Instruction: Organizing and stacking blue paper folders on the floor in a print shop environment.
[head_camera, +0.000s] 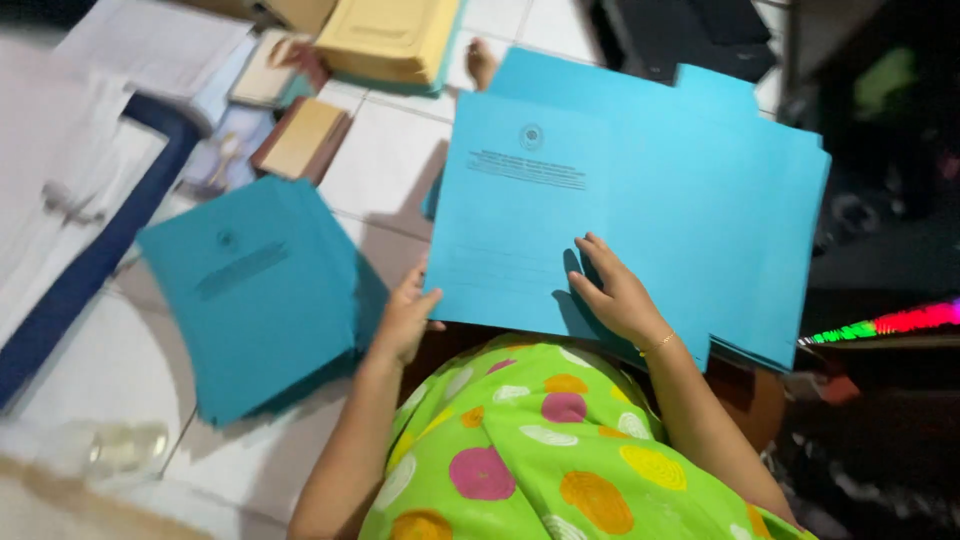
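Observation:
A fanned stack of light blue printed sheets (680, 190) rests across my lap, over a green garment with coloured spots. My left hand (405, 320) grips the lower left edge of the top sheet (510, 215), thumb over the paper. My right hand (618, 292) lies on the stack, fingers curled around the top sheet's right edge, a thin bracelet at the wrist. A second pile of darker blue sheets (255, 290) lies on the tiled floor just left of my left hand.
Beyond the left pile lie a dark blue binder with white papers (90, 190), small books (300, 135) and a yellow stack of paper (390, 40). A clear plastic object (115, 450) sits at the lower left. Dark clutter and a coloured light strip (885, 325) fill the right.

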